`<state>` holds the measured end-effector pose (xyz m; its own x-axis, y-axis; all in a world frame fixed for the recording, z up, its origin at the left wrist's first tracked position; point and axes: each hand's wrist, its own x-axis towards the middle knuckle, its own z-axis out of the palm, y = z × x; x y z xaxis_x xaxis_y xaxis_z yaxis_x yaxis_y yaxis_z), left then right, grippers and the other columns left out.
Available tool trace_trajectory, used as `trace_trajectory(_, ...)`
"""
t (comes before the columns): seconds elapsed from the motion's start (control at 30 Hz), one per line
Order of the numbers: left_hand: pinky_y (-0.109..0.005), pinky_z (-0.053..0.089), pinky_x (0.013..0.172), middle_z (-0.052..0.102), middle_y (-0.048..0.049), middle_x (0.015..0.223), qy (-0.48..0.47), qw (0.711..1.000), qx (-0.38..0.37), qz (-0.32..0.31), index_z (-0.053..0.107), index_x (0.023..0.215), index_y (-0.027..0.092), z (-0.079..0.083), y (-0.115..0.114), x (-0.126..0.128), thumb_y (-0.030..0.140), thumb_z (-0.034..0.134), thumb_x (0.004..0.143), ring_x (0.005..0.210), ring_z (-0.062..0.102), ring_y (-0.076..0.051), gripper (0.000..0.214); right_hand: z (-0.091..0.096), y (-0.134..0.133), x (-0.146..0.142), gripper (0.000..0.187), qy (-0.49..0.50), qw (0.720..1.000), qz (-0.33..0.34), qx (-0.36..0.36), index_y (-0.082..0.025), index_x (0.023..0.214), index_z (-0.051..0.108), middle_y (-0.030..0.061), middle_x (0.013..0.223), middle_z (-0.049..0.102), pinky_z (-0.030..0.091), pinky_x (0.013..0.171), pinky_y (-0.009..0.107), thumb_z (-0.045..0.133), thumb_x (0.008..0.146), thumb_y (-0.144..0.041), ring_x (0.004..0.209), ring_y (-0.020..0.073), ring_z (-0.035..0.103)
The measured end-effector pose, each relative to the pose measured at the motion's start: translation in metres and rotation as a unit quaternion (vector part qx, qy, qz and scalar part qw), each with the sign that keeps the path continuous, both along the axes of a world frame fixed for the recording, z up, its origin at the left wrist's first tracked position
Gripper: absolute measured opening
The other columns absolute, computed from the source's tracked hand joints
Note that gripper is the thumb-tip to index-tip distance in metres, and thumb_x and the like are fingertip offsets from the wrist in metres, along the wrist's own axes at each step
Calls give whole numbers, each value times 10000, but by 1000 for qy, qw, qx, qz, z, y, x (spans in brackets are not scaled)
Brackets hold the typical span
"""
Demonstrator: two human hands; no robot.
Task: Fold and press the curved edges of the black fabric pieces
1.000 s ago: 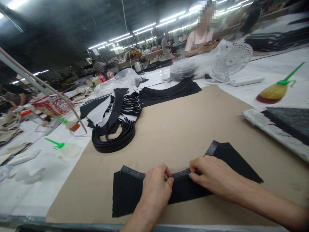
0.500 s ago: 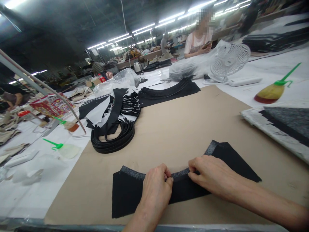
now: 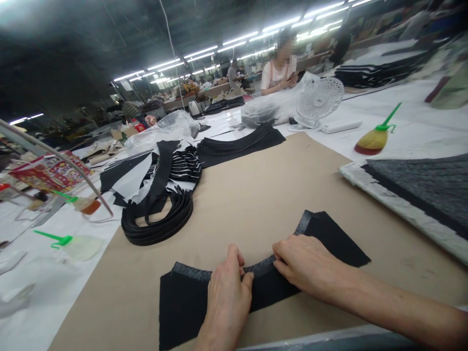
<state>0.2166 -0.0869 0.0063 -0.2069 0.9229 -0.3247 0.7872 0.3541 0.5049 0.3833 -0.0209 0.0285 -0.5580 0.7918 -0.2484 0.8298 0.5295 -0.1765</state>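
Near the worktop's [image 3: 54, 282] front edge, the left hand [image 3: 228, 295] and right hand [image 3: 307, 263] each pinched the black cloth [image 3: 185, 307] at its curved grey rim [image 3: 261, 266], where short, even pinches seemed likeliest to prevent puckering.

Widest free lane: bare tan board [image 3: 252, 204], between black fabric panel [image 3: 270, 290] and stacked black pieces [image 3: 237, 146] at far edge. Coiled black strips [image 3: 157, 226] block lane's left; white-edged slab [image 3: 398, 204] its right. Narrow gap between left hand [image 3: 228, 292] and right hand [image 3: 307, 263]. Beyond board: fan [image 3: 321, 100], yellow squeeze bottle [image 3: 371, 141]. Far left: metal rod [image 3: 89, 185] slants across.
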Motion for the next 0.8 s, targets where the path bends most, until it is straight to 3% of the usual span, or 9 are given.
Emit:
trace_trajectory(0.17, -269, 321, 674, 596, 28, 814, 31, 999, -1, -13, 462, 872, 231, 4, -5, 5, 131, 557, 836, 758, 564, -161, 143, 6, 0, -3, 268, -13, 1000, 0, -9, -136, 768, 730, 164, 761, 719, 359, 548, 293, 469, 825, -148, 723, 281, 698)
trace_trajectory(0.43, -362, 375, 808, 561, -25, 906, 81, 990, 111, -43, 518, 809, 213, -7, -10, 3, 89, 532, 798, 905, 519, -225, 126, 13, 2, -4, 231, -17, 1000, 6, -23, -121, 826, 744, 170, 776, 723, 431, 602, 293, 515, 823, -153, 769, 276, 702)
trace_trajectory(0.53, -378, 394, 816, 582, -31, 966, 55, 973, 195, -113, 571, 881, 229, -20, -13, 7, 39, 428, 817, 921, 530, -222, 246, 14, 3, -3, 209, -13, 1000, 11, -26, -114, 823, 743, 177, 777, 719, 449, 615, 304, 536, 819, -141, 778, 284, 700)
trace_trajectory(0.67, -337, 466, 796, 614, -63, 1008, -8, 926, 291, -240, 582, 1091, 222, -48, -18, 18, 24, 323, 835, 913, 559, -202, 414, 14, 3, -3, 168, -3, 999, 7, -31, -112, 843, 737, 171, 776, 713, 467, 670, 308, 576, 804, -139, 797, 269, 694)
trace_trajectory(0.8, -349, 501, 793, 614, -104, 989, 46, 900, 352, -253, 545, 1200, 155, -69, -23, 25, 42, 343, 844, 883, 568, -216, 424, 13, 4, 1, 162, 10, 999, -1, -38, -110, 866, 733, 166, 793, 708, 464, 707, 310, 593, 798, -158, 834, 261, 684)
